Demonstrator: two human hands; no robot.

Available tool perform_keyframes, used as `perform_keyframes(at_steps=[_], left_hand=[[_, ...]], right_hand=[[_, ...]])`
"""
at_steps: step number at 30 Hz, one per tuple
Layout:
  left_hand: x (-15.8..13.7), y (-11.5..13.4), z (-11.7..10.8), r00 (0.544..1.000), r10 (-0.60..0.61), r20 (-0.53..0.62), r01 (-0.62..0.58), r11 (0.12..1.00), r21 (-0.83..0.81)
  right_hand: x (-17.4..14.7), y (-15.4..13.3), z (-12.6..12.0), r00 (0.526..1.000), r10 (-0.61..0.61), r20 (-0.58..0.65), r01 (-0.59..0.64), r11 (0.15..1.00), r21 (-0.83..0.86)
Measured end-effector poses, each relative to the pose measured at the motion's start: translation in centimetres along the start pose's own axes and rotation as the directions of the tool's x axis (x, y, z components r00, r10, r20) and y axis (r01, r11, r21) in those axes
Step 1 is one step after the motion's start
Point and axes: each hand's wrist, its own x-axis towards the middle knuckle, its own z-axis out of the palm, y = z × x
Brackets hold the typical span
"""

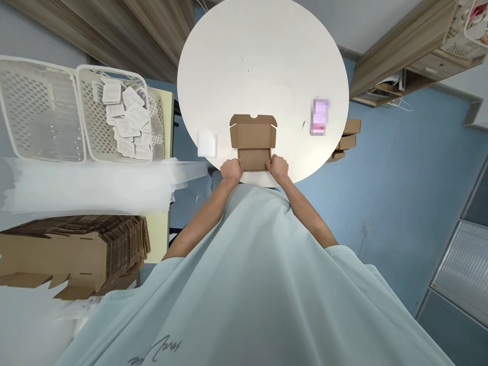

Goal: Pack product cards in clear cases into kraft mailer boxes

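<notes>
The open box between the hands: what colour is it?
The open box is brown, clearest in the head view.

— Any words you can read here?
— None for certain. The loose pale blue-green cloth shirt point(267, 264) carries dark, handwritten-looking script point(165, 346) near the bottom edge of the view, in 2 pieces, but I can't make out the letters.
— And the flat white squarish packets point(134, 118) in the white perforated plastic basket point(110, 68)?
— Some show faint grey lines like print, too small to read.
— The pink-and-purple rectangular item point(319, 116) on the round white bench point(263, 56)?
— Blurred into blocks; nothing legible.
</notes>
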Motion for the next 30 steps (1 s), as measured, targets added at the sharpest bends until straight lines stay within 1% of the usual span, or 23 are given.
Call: perform_keyframes(at_steps=[4, 5, 7, 9, 11, 13, 15, 18, 20, 26, 30], left_hand=[[-0.2, -1.5, -0.2, 1.0, 0.022, 0.003, -0.022, 0.997, -0.071], [-0.2, -2.2, -0.5, 1.0, 0.019, -0.011, -0.02, 0.994, -0.107], [0.4, -3.9, -1.4, 0.996, -0.005, -0.09, -0.012, 0.983, -0.183], [1.5, -5.9, -2.5, 0.975, -0.054, -0.214, 0.002, 0.972, -0.236], [3.0, -7.8, -3.6, 0.936, -0.155, -0.316, 0.069, 0.961, -0.268], [4.4, -9.2, -4.4, 0.912, -0.235, -0.335, 0.133, 0.944, -0.301], [5.5, -10.0, -4.8, 0.911, -0.285, -0.299, 0.187, 0.93, -0.318], [6.5, -10.4, -4.8, 0.917, -0.322, -0.237, 0.238, 0.917, -0.321], [6.7, -10.4, -4.8, 0.916, -0.328, -0.232, 0.248, 0.916, -0.316], [6.5, -9.9, -4.9, 0.921, -0.248, -0.3, 0.168, 0.948, -0.269], [5.5, -9.1, -4.7, 0.921, -0.241, -0.308, 0.131, 0.932, -0.339]], right_hand=[[-0.5, 0.7, -0.3, 1.0, 0.01, -0.017, -0.01, 1.0, 0.003], [-0.8, 1.0, -0.5, 0.999, 0.022, -0.026, -0.021, 1.0, 0.013], [-1.5, 1.7, -1.0, 0.998, 0.047, -0.048, -0.045, 0.998, 0.051], [-2.3, 2.4, -1.5, 0.996, 0.065, -0.069, -0.058, 0.993, 0.101], [-3.2, 2.9, -2.0, 0.993, 0.083, -0.081, -0.071, 0.987, 0.141], [-3.9, 3.3, -2.2, 0.991, 0.1, -0.092, -0.083, 0.981, 0.173], [-4.5, 3.3, -2.3, 0.988, 0.119, -0.1, -0.098, 0.975, 0.198], [-5.1, 3.2, -2.3, 0.984, 0.143, -0.111, -0.115, 0.968, 0.224], [-5.4, 3.1, -2.4, 0.982, 0.149, -0.115, -0.119, 0.965, 0.232], [-6.1, 3.2, -2.9, 0.984, 0.123, -0.13, -0.088, 0.966, 0.245], [-6.1, 2.8, -3.3, 0.987, 0.091, -0.134, -0.055, 0.966, 0.252]])
